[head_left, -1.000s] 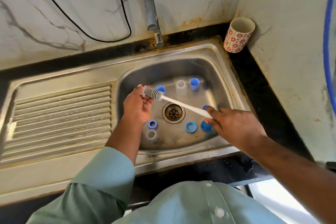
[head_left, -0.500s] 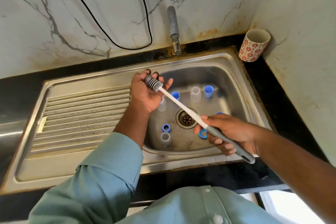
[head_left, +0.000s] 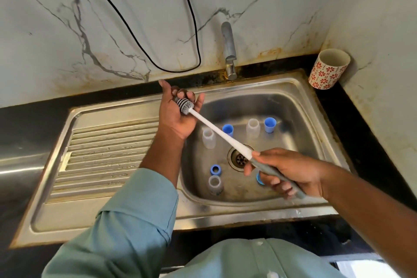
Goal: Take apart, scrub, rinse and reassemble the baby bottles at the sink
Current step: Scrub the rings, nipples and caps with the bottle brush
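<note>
A bottle brush [head_left: 222,136] with a white shaft and grey handle slants over the sink basin [head_left: 300,133]. My right hand [head_left: 291,171] grips its grey handle above the drain. My left hand [head_left: 174,113] is raised over the basin's left rim, its fingers curled round the grey bristle head in the palm. Three clear bottle bodies [head_left: 208,139] [head_left: 253,128] [head_left: 215,185] stand in the basin. Two blue caps [head_left: 228,130] [head_left: 270,124] and a blue ring [head_left: 215,169] lie among them. Another blue piece [head_left: 259,180] shows partly under my right hand.
A steel tap [head_left: 229,52] stands at the back wall above the basin. The ribbed draining board [head_left: 108,160] lies to the left. A red-flowered cup [head_left: 328,69] sits in the right corner on the black counter. A black cable [head_left: 158,52] hangs on the marble wall.
Both hands rose with the brush, from low in the basin to above its rim. My right hand slid down the shaft onto the grey handle. The view has tilted upward.
</note>
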`<control>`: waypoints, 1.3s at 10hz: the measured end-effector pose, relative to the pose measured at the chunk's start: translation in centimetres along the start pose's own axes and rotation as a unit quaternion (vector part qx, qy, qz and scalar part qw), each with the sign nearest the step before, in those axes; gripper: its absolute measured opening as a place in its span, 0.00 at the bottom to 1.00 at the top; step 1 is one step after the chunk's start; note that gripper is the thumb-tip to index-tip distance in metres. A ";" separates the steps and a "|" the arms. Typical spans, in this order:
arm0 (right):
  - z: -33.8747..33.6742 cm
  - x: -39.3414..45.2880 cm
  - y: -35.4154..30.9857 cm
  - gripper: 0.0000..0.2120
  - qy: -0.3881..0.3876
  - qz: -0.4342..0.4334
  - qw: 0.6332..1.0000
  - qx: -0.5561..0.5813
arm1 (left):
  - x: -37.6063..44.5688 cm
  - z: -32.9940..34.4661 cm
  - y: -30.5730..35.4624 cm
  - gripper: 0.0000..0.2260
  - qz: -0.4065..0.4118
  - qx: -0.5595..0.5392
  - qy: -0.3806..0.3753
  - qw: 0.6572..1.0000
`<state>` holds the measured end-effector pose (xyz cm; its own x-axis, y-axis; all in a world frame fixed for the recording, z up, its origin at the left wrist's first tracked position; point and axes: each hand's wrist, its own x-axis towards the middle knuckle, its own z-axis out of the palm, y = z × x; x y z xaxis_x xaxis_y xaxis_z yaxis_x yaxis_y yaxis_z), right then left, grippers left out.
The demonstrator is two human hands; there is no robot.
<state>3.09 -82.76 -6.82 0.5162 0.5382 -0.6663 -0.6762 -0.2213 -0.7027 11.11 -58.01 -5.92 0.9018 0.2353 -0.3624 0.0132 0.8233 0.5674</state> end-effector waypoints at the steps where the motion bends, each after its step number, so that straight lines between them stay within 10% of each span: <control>1: -0.4 1.6 0.2 0.18 0.252 -0.093 0.849 -0.455 | 0.7 0.3 0.3 0.21 0.037 0.011 0.097 0.995; 2: -0.2 3.0 0.9 0.21 0.345 -0.091 0.659 -0.662 | 1.3 0.2 0.1 0.22 0.044 0.006 0.140 0.989; 3: -0.2 2.3 0.4 0.26 0.088 -0.011 0.981 -0.172 | 1.4 -0.1 0.3 0.22 0.007 0.024 0.081 0.996; 4: -0.6 2.1 -0.2 0.24 -0.047 0.042 0.997 0.041 | 1.5 -0.1 0.8 0.22 -0.008 0.031 0.037 0.999; 5: -1.3 4.0 0.6 0.22 0.195 -0.109 0.887 -0.403 | 2.1 -0.1 1.0 0.22 0.029 0.056 0.097 0.993; 6: -0.7 5.2 0.2 0.18 0.253 -0.094 0.791 -0.549 | 2.7 -0.4 1.1 0.23 0.033 0.036 0.120 0.992; 7: -0.4 4.4 -0.7 0.22 -0.049 0.072 0.996 0.030 | 2.8 -1.1 2.0 0.23 -0.007 0.036 0.062 0.997; 8: -0.6 5.4 -0.5 0.24 -0.013 0.012 0.998 -0.063 | 3.1 -1.1 2.6 0.23 0.008 0.051 0.060 0.997; 9: -0.7 6.5 -0.6 0.22 0.288 -0.124 0.741 -0.594 | 3.6 -0.9 1.9 0.21 0.038 0.100 0.170 0.980; 10: -2.3 6.7 0.0 0.21 0.339 -0.197 0.589 -0.706 | 4.4 -1.6 1.1 0.22 0.003 0.083 0.233 0.969; 11: -2.7 6.8 0.2 0.20 0.305 -0.201 0.743 -0.560 | 4.9 -1.9 0.6 0.18 -0.060 0.078 0.216 0.971; 12: -3.0 5.2 -0.4 0.25 0.026 0.050 0.998 -0.005 | 4.5 -1.4 0.7 0.19 -0.099 0.061 0.123 0.986; 13: -4.4 5.1 0.3 0.27 0.010 0.030 0.999 -0.042 | 4.4 -0.8 0.0 0.22 -0.103 0.040 0.083 0.990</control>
<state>7.86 -83.64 -11.51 0.4861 0.5062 -0.7124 -0.6603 -0.3212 -0.6788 14.73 -56.54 -8.08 0.7933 0.1543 -0.5890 0.2295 0.8203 0.5239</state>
